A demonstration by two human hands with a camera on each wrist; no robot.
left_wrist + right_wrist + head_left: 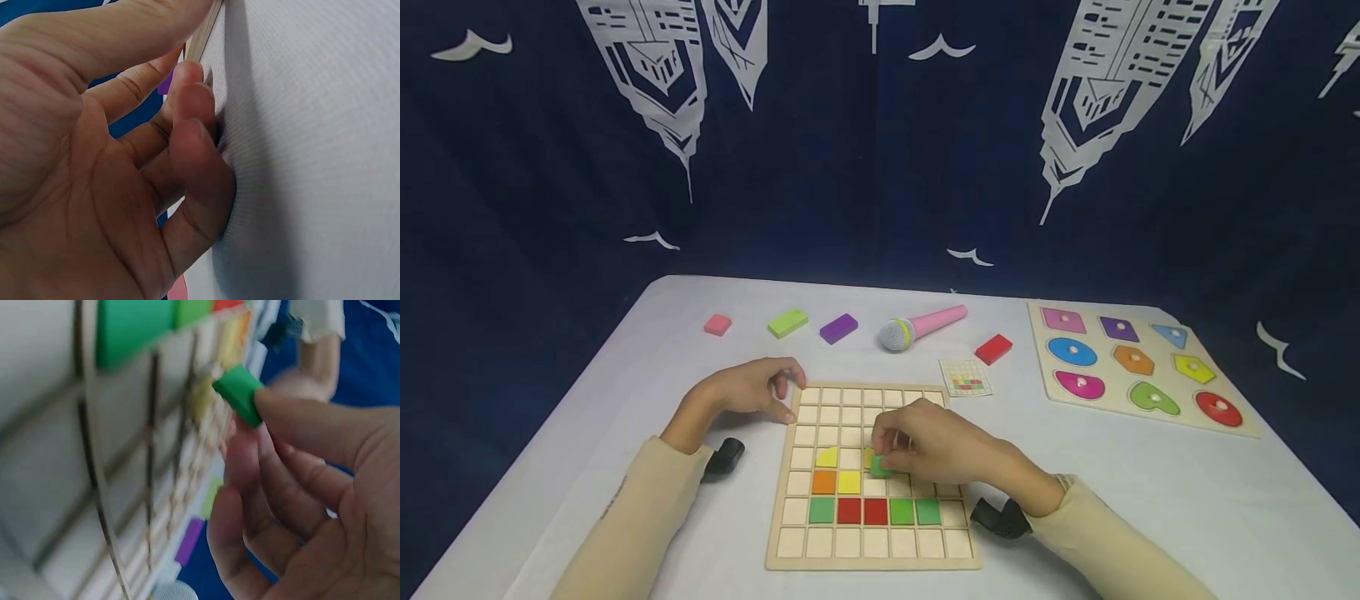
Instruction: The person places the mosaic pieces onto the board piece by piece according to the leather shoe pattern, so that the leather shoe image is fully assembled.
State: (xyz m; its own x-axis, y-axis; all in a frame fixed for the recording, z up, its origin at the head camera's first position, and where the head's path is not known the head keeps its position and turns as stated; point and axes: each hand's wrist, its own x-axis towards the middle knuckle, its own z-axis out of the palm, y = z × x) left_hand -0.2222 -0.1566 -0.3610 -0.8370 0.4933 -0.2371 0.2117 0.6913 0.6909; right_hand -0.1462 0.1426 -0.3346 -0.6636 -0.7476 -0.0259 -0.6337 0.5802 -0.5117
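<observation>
A wooden grid board [779, 533] lies on the table with coloured tiles in some of its squares: green, red, orange and yellow. At its upper left corner my left hand [748, 387] holds the edge between thumb and index finger; the other fingers are curled in the left wrist view. My right hand [936, 442] is over the middle of the board and pinches a green tile [240, 394] between thumb and fingertips. Partly behind that tile, a yellow tile [202, 400] sits in the grid. A red tile [876, 511] lies in a lower row.
Beyond the board's upper right corner lies a small pattern card [966, 377]. Along the back are a pink block [717, 324], a lime block [787, 322], a purple block [838, 328], a toy microphone [925, 325] and a red block [994, 349]. A shape puzzle [1120, 412] lies at right.
</observation>
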